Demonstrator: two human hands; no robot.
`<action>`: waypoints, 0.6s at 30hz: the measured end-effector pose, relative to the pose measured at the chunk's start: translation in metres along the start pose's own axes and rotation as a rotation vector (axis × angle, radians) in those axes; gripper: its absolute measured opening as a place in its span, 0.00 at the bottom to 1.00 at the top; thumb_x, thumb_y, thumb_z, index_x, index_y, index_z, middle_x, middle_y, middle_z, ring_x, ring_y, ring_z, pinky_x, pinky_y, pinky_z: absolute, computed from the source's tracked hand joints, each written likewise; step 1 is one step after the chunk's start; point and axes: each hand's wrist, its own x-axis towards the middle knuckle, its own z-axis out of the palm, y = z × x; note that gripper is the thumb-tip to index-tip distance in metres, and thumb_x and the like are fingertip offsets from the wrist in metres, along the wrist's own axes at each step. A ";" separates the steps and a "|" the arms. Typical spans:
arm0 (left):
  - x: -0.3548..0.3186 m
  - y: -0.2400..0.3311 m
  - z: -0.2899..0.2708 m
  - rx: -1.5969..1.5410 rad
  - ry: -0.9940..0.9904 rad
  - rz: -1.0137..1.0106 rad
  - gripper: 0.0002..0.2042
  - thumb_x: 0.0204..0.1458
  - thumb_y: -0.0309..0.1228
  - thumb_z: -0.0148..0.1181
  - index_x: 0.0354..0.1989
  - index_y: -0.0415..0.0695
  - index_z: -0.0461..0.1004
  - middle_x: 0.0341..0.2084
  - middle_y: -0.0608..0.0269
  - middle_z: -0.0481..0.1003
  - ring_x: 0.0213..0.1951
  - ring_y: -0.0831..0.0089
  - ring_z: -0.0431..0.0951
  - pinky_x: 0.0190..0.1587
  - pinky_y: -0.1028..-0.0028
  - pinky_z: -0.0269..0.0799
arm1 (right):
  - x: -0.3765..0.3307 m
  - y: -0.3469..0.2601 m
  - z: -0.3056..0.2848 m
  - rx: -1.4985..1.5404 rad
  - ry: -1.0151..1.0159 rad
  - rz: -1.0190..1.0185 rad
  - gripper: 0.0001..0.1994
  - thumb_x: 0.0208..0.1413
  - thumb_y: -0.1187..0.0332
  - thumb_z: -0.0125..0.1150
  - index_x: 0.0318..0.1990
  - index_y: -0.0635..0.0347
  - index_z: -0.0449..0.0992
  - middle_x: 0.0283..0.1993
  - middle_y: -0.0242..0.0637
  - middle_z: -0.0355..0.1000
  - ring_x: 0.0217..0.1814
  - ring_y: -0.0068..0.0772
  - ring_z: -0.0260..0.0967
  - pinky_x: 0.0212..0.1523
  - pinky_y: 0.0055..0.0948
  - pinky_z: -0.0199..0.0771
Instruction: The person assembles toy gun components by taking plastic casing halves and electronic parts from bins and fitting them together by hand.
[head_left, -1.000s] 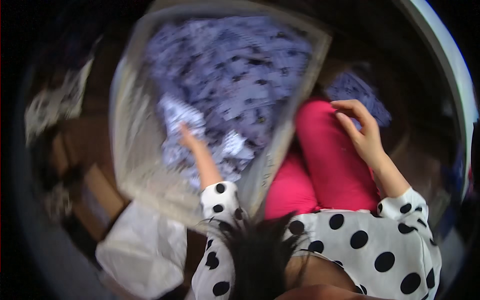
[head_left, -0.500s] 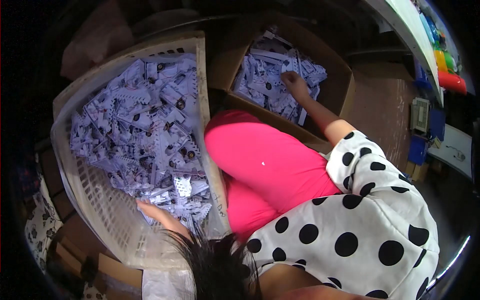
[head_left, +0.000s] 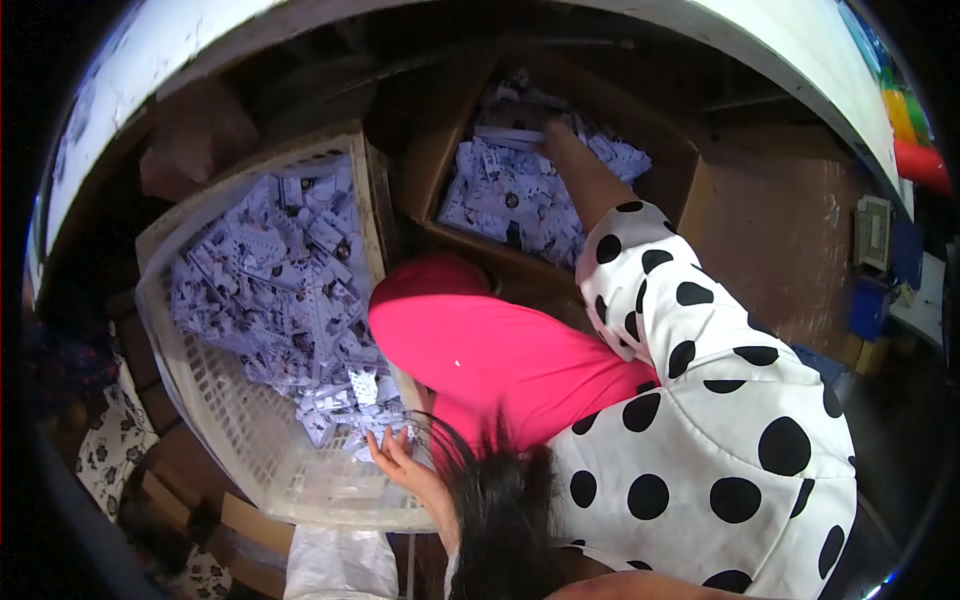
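Note:
My left hand point(head_left: 400, 462) has its fingers spread, palm up, at the near right edge of a heap of white plastic parts point(head_left: 285, 290). Dark round pieces and thin wires show among these parts. They fill much of a pale slatted plastic crate point(head_left: 235, 430), lined with clear film. My right hand point(head_left: 556, 138) reaches deep into a cardboard box point(head_left: 682, 175) at the far middle, over similar white parts point(head_left: 505, 190). Its fingers are dark and mostly hidden, near a long pale strip-like piece point(head_left: 508, 136).
My leg in pink trousers point(head_left: 490, 340) lies between crate and box. A white table edge point(head_left: 300, 25) arches across the far side. At the right are a red cylinder point(head_left: 922, 166) and a blue bin point(head_left: 868, 308). Cardboard flaps point(head_left: 255, 522) and a white bag point(head_left: 340, 565) sit at the near left.
My left hand has moved right and nearer, along the heap's near edge, with fingers now spread. My right arm has stretched farther into the box. The view has shifted, bringing in the table edge.

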 end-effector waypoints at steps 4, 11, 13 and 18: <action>-0.014 -0.002 -0.013 -0.056 0.130 -0.152 0.23 0.61 0.32 0.42 0.63 0.39 0.50 0.46 0.50 0.68 0.44 0.63 0.73 0.51 0.67 0.67 | -0.037 -0.032 0.084 0.080 -0.079 0.033 0.26 0.52 0.60 0.57 0.58 0.54 0.61 0.57 0.37 0.60 0.52 0.31 0.60 0.46 0.28 0.66; -0.032 -0.001 -0.021 0.183 0.055 -0.083 0.21 0.60 0.30 0.44 0.62 0.39 0.53 0.46 0.49 0.67 0.41 0.65 0.73 0.46 0.69 0.70 | -0.055 -0.070 0.067 0.194 0.005 0.006 0.24 0.51 0.61 0.59 0.54 0.58 0.64 0.51 0.38 0.64 0.48 0.31 0.62 0.43 0.28 0.67; -0.027 0.011 -0.015 0.024 0.086 -0.153 0.21 0.60 0.30 0.44 0.61 0.39 0.54 0.46 0.49 0.67 0.41 0.66 0.73 0.47 0.69 0.70 | -0.058 -0.072 0.065 0.214 0.024 0.002 0.23 0.50 0.62 0.59 0.53 0.59 0.65 0.50 0.38 0.65 0.47 0.31 0.63 0.42 0.29 0.67; -0.004 0.038 -0.001 -0.029 0.130 -0.121 0.21 0.60 0.30 0.43 0.60 0.38 0.55 0.49 0.47 0.65 0.44 0.64 0.72 0.50 0.68 0.66 | -0.070 -0.071 0.061 0.236 0.047 -0.003 0.22 0.49 0.63 0.60 0.50 0.62 0.68 0.46 0.39 0.68 0.44 0.31 0.65 0.40 0.29 0.68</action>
